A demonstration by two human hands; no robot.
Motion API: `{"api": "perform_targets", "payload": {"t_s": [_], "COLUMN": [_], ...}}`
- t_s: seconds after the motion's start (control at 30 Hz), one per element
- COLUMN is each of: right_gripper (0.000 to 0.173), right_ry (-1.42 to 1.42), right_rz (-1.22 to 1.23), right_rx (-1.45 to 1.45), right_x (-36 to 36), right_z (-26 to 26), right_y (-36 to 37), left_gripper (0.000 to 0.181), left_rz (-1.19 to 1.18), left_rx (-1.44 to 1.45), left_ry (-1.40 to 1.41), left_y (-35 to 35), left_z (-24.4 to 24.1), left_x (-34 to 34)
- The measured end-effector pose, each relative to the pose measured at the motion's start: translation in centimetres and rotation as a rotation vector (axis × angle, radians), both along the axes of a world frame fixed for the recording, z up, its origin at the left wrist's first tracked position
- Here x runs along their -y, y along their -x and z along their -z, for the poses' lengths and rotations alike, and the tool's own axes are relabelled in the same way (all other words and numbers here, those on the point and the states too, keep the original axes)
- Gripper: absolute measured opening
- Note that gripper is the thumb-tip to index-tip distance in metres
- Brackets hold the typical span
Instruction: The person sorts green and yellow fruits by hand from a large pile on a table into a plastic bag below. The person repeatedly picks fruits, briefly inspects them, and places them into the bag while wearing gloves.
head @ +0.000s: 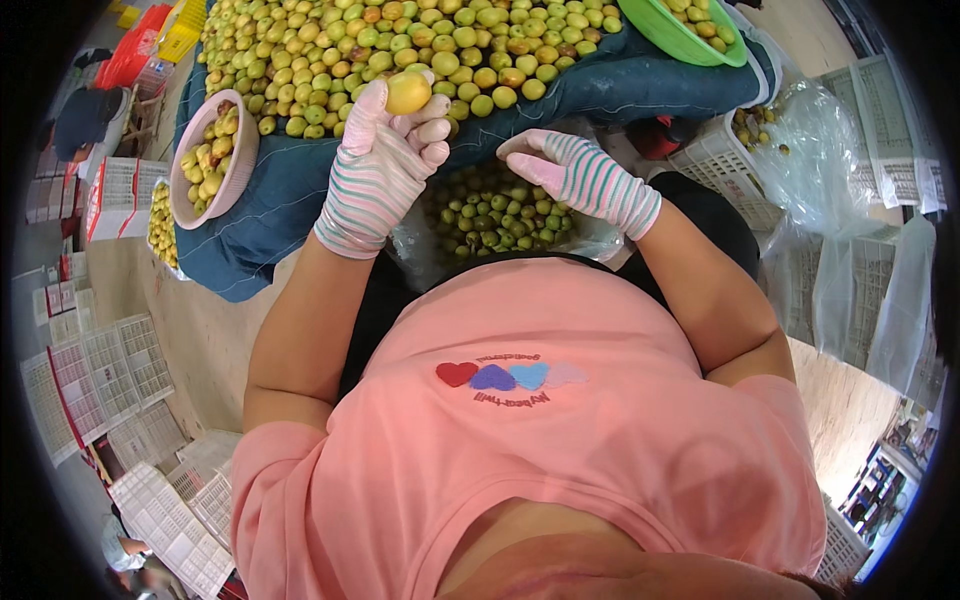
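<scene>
My left hand [397, 127], in a striped knit glove, holds a yellow oval fruit [408, 93] between thumb and fingertips, palm turned up. Behind it, many small yellow-green fruits [322, 52], which look like jujubes, some with brown patches, cover a table draped in dark blue cloth [247, 195]. My right hand [544, 161], gloved alike, hovers by the cloth's near edge with thumb and fingers apart; no fruit shows in it. Below and between the hands, greener fruits [502, 217] lie in a container lined with clear plastic, near my lap.
A pink basket [251, 142] of fruits stands at the table's left, a green basin [660, 37] at the right. White plastic crates [720, 169] and clear plastic sheeting [810, 150] are on the right. More crates [127, 360] line the left. A person in a dark cap [88, 120] is far left.
</scene>
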State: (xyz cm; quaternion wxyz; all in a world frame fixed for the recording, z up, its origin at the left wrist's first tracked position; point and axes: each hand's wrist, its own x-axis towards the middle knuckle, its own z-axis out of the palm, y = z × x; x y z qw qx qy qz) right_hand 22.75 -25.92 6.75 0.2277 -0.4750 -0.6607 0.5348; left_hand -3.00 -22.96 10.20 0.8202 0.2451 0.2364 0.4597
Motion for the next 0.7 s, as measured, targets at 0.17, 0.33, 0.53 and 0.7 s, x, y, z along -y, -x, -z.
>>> {"api": "perform_targets", "payload": {"t_s": [0.17, 0.33, 0.53, 0.7], "right_gripper": [0.039, 0.038, 0.039, 0.037], "right_ry": [-0.054, 0.038, 0.025, 0.016], "right_rz": [0.008, 0.044, -0.015, -0.036], "right_rx": [0.026, -0.054, -0.032, -0.040], "right_x": [-0.1, 0.4, 0.4, 0.3], "right_z": [-0.3, 0.7, -0.3, -0.1], "right_y": [0.6, 0.3, 0.6, 0.5], "left_gripper": [0.049, 0.042, 0.065, 0.058], "left_rz": [-0.189, -0.397, -0.390, -0.300], "left_rx": [0.076, 0.191, 0.109, 0.166], "left_ry": [0.105, -0.053, -0.297, -0.248], "left_y": [1.5, 4.2, 6.4, 5.9], "left_z": [-0.2, -0.7, -0.8, -0.8], "left_x": [-0.7, -3.7, -4.6, -4.5]}}
